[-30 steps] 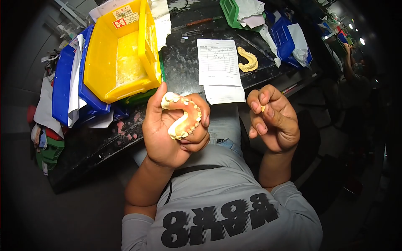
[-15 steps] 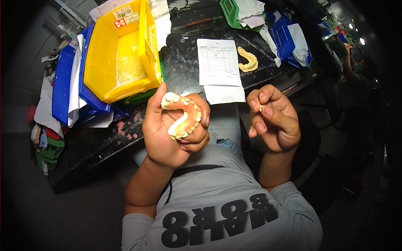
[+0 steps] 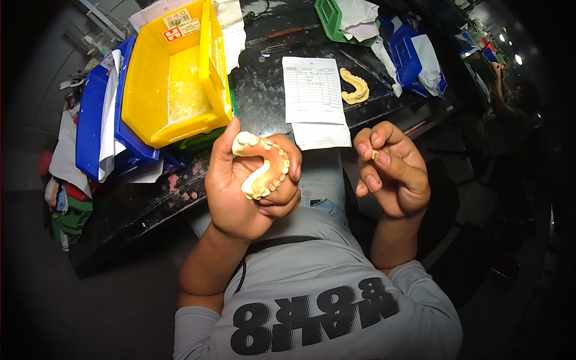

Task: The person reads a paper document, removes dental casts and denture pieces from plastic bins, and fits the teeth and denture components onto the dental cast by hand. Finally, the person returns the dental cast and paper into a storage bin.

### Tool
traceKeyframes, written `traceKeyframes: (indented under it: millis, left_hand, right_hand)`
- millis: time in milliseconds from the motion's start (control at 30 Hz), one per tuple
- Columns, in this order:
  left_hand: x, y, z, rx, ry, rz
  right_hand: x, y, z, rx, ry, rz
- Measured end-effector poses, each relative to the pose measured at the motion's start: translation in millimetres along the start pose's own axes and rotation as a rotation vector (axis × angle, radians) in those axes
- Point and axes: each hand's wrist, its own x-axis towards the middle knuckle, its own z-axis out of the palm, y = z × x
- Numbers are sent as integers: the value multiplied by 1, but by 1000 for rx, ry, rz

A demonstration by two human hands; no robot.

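My left hand (image 3: 240, 186) holds a horseshoe-shaped dental model (image 3: 274, 159) with teeth along its curve and a pinkish-orange inner band. The thumb presses its upper left end, and the fingers wrap behind and below it. To the right, my right hand (image 3: 393, 171) pinches a tiny tan piece (image 3: 375, 154) between thumb and fingertips; most of that piece is covered. Beyond the hands, a written paper form (image 3: 312, 90) lies on the black table (image 3: 261, 111), and a second cream dental model (image 3: 355, 87) rests beside its right edge.
A yellow bin (image 3: 174, 84) stands at the left, next to blue bins (image 3: 96, 120) with papers. Farther back are a green bin (image 3: 327, 21), another blue bin (image 3: 408, 57) and thin tools (image 3: 282, 33). A co-worker's arm (image 3: 499, 90) shows at the upper right.
The tiny piece has turned slightly between my right fingertips and shifted a little left. My left hand keeps its hold on the dental model, nearly unmoved.
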Motion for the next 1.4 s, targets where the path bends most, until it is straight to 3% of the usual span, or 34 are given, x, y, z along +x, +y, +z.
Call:
traceKeyframes:
  millis: [500, 800, 1400]
  left_hand:
    - [-4, 0, 4, 15, -102, -35]
    - [-7, -3, -1, -125, -489, -179]
    - [-11, 1, -1, -175, -570, -207]
  right_hand:
    - [-2, -1, -2, -103, 69, -31]
    - [-6, -5, -1, -153, 66, -37]
    - [-3, -2, -3, -169, 80, -17]
